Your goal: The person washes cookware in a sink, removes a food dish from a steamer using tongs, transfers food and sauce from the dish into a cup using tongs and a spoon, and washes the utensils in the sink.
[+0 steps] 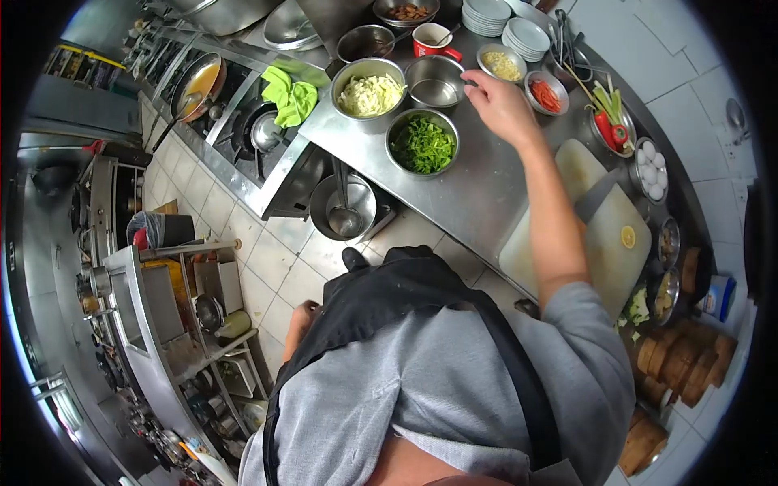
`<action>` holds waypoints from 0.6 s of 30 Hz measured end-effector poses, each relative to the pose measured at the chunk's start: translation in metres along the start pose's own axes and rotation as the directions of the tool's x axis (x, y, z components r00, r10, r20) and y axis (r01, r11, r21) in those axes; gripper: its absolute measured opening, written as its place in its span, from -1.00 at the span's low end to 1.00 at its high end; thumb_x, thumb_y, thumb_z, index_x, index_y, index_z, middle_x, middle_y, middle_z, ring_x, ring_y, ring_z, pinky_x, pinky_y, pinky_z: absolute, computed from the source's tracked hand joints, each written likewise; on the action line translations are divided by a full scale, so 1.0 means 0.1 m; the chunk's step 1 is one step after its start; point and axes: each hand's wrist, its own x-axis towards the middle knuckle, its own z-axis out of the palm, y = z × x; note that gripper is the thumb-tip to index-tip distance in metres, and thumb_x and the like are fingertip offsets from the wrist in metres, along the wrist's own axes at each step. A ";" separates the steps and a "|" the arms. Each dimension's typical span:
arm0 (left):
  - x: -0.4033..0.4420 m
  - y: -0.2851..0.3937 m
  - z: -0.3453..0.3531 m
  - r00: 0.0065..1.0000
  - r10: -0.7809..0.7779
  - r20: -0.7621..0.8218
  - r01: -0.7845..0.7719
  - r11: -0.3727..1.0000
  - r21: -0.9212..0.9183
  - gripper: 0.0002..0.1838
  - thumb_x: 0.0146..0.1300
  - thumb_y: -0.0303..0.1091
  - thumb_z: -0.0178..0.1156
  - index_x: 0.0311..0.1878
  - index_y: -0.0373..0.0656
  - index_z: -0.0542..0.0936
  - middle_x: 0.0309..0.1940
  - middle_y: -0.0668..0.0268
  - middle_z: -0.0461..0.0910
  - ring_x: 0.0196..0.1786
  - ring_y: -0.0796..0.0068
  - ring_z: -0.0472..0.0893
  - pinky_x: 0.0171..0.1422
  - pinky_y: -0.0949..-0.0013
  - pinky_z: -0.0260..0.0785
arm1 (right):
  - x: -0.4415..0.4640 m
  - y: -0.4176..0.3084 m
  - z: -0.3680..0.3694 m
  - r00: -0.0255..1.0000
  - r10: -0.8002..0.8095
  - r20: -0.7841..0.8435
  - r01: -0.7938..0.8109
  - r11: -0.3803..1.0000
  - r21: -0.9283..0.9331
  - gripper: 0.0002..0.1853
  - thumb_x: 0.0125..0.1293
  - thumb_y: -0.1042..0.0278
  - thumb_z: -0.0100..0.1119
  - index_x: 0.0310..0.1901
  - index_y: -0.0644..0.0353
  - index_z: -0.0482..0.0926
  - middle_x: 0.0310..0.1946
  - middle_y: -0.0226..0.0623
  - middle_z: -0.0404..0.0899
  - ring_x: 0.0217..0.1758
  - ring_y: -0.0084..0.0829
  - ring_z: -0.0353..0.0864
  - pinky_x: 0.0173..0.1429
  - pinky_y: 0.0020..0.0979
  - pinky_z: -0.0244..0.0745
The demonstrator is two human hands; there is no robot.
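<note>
My right hand reaches across the steel counter, thumb and forefinger pinched at the right rim of a shiny metal bowl that appears to hold no food. Just in front of this bowl stands a metal bowl of chopped green leaves. To its left is a larger bowl of shredded pale cabbage. Small bowls of minced garlic and sliced red pepper sit beyond my right hand. My left hand hangs low by my apron, its fingers mostly hidden.
A knife and a cut lemon lie on the white cutting board. Eggs fill a bowl at right. A pan sits on the stove at left. Below the counter edge is a pot with a ladle.
</note>
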 end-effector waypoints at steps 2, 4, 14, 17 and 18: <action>-0.13 0.44 -0.24 0.997 0.059 -0.040 -0.059 0.998 0.000 -0.50 0.18 0.02 0.24 0.01 -0.19 0.69 -0.14 -0.04 0.72 -0.04 0.03 0.71 0.08 0.15 0.52 | -0.19 -0.13 0.18 0.991 0.130 -0.005 -0.126 0.966 0.227 -0.66 0.36 0.08 0.19 0.05 0.05 0.63 -0.34 -0.08 0.70 -0.26 -0.10 0.71 -0.10 -0.14 0.56; 0.04 0.56 -0.25 0.996 0.089 -0.025 -0.089 0.996 -0.004 -0.50 0.18 0.01 0.23 0.02 -0.19 0.69 -0.14 -0.04 0.72 -0.04 0.04 0.71 0.09 0.15 0.52 | -0.44 -0.34 0.29 0.990 0.139 0.007 -0.139 0.990 -0.009 -0.65 0.35 0.06 0.19 0.02 0.10 0.62 -0.30 0.01 0.69 -0.18 0.03 0.70 -0.06 -0.04 0.55; 0.17 0.86 -0.37 0.956 0.210 0.206 -0.223 0.974 0.041 -0.49 0.20 0.08 0.23 0.08 -0.06 0.68 -0.03 0.01 0.70 0.09 0.02 0.67 0.18 0.13 0.49 | -0.84 -0.28 0.55 0.917 0.394 -0.058 -0.372 0.899 0.231 -0.58 0.39 -0.04 0.15 0.13 0.03 0.61 -0.30 -0.11 0.72 -0.20 -0.11 0.74 -0.08 -0.17 0.57; 0.41 0.96 -0.46 0.920 0.232 0.317 -0.338 0.879 0.337 -0.49 0.22 0.09 0.20 0.11 -0.03 0.66 -0.04 0.03 0.71 0.11 0.00 0.65 0.23 0.13 0.46 | -0.90 -0.42 0.43 0.923 0.376 -0.076 -0.355 0.912 0.205 -0.62 0.40 -0.03 0.14 0.10 -0.01 0.64 -0.34 -0.18 0.73 -0.22 -0.17 0.75 -0.07 -0.23 0.58; 0.60 0.99 -0.48 0.899 0.308 0.312 -0.400 0.867 0.299 -0.45 0.19 0.16 0.24 0.11 0.00 0.67 0.01 0.01 0.69 0.15 0.05 0.64 0.27 0.13 0.45 | -0.89 -0.46 0.46 0.914 0.401 -0.061 -0.388 0.908 0.159 -0.56 0.36 -0.08 0.19 0.13 -0.03 0.63 -0.34 -0.18 0.74 -0.20 -0.22 0.76 0.01 -0.21 0.56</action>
